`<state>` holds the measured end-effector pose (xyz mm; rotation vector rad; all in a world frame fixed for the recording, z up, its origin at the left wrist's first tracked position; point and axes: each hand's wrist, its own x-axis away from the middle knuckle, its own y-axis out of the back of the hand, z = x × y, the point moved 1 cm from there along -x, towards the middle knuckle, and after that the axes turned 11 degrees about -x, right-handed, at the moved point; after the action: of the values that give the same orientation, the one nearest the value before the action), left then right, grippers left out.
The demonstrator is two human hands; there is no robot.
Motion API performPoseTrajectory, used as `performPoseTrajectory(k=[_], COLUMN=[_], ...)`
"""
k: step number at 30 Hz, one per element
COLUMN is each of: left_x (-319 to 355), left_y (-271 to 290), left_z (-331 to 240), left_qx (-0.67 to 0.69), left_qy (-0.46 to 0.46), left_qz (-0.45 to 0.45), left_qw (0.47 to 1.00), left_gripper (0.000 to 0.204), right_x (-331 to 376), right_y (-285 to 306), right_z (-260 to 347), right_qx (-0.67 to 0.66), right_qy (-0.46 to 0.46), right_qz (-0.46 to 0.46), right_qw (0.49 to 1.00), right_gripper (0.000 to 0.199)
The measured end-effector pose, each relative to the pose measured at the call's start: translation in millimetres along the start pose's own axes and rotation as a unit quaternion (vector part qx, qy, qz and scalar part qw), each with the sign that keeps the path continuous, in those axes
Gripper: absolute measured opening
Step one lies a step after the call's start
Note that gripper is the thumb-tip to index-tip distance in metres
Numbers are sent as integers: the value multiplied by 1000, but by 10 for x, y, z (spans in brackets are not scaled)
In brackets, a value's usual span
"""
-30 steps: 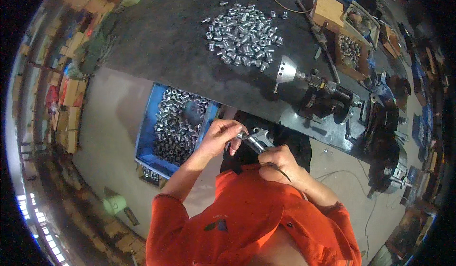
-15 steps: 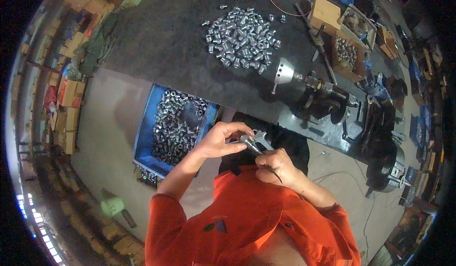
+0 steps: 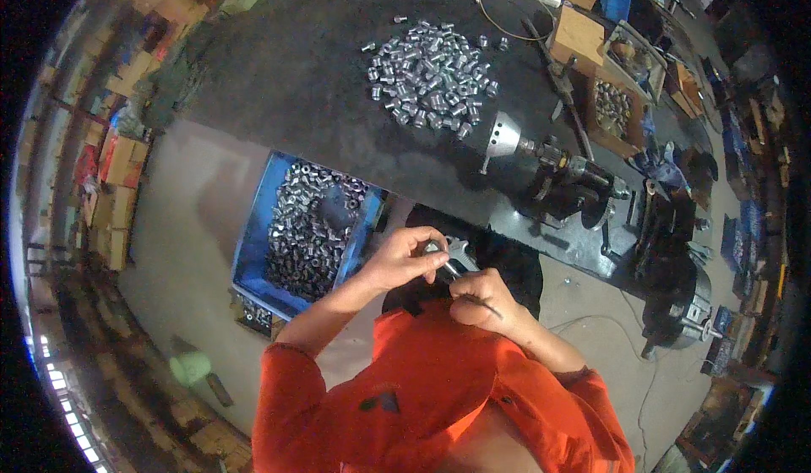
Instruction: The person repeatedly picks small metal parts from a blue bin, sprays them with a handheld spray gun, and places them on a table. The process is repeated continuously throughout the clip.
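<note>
My left hand (image 3: pixel 409 258) pinches a small shiny metal fitting (image 3: pixel 434 247) between thumb and fingers, in front of my body. The fingers cover most of it. Close beside it, my right hand (image 3: pixel 480 296) is closed in a fist round a slim dark tool (image 3: pixel 457 268). One end of the tool points at the fitting, and its thin tail sticks out below the fist. Whether tool and fitting touch cannot be made out. Just beyond my hands is a grey metal piece (image 3: pixel 464 256), partly hidden.
To my left stands a blue crate (image 3: pixel 252 245) full of metal fittings. A pile of fittings (image 3: pixel 435 76) lies on the dark workbench (image 3: pixel 296 76). At right are a clamping device with a silver cone (image 3: pixel 503 133), a cardboard box of parts (image 3: pixel 610 135) and a motor-like machine (image 3: pixel 680 308).
The whole view has shifted slightly. My left fingers have moved on the fitting and now cover more of it. My right fist keeps its grip on the tool.
</note>
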<state>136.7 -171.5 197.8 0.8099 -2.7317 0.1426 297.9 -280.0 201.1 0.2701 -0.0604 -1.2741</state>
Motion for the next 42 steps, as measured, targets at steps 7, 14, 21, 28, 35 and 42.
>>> performPoseTrajectory(k=[7,14,21,28,35,42], left_x=[-41,-34,-20,-68,141,131], left_y=[267,327,292,82,382,327], left_z=[-10,77,117,108,114,209], left_qx=[-228,-499,-517,-538,-460,-341], left_qy=[-112,-214,-246,-186,-76,-50], left_qz=[-182,-268,-254,-209,-291,-239], left_qw=[950,796,780,795,836,908], left_gripper=[12,25,30,24,16,14], right_x=[36,99,-10,-228,14,-34], right_y=[197,296,248,38,95,54], right_z=[189,431,364,123,395,359], right_qx=[-54,-7,-31,67,89,69], right_qy=[-13,116,65,96,258,257], right_qz=[-29,-141,-108,-40,-47,-35], right_qw=[998,983,992,992,961,963], right_gripper=[13,19,17,21,28,30])
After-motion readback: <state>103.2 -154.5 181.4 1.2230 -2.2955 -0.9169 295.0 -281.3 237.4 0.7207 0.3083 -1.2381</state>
